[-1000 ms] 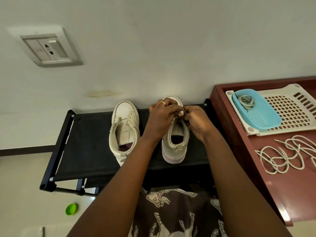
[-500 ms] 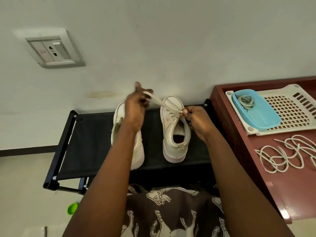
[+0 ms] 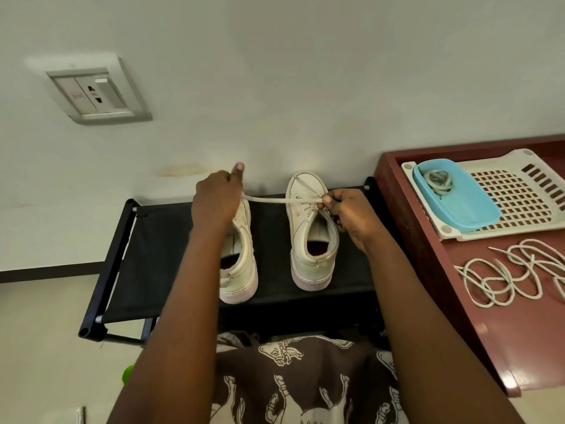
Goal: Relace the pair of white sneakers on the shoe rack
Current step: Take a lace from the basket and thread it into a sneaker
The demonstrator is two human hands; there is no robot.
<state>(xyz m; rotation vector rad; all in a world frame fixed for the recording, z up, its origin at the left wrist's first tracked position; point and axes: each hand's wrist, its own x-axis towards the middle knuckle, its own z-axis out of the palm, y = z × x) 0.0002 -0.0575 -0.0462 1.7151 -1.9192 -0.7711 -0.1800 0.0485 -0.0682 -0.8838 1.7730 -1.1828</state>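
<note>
On the black fabric shoe rack [image 3: 146,255], our right hand [image 3: 345,209] pinches the flat white lace [image 3: 269,199] at the right-hand white canvas sneaker [image 3: 308,240]. Our left hand [image 3: 215,200], beside it a second ago, grips the lace end, pulled taut leftward: one crossing likely threaded.

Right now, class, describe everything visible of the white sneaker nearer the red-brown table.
The white leather-look sneaker stands upright on the black fabric shoe rack, toe to the wall, heel towards the camera, sole edge pinkish. Its collar gapes, showing a dark inside. A flat off-white lace threaded through its eyelets is pulled taut sideways by the left hand; the right hand pinches it at the eyelets.
</note>
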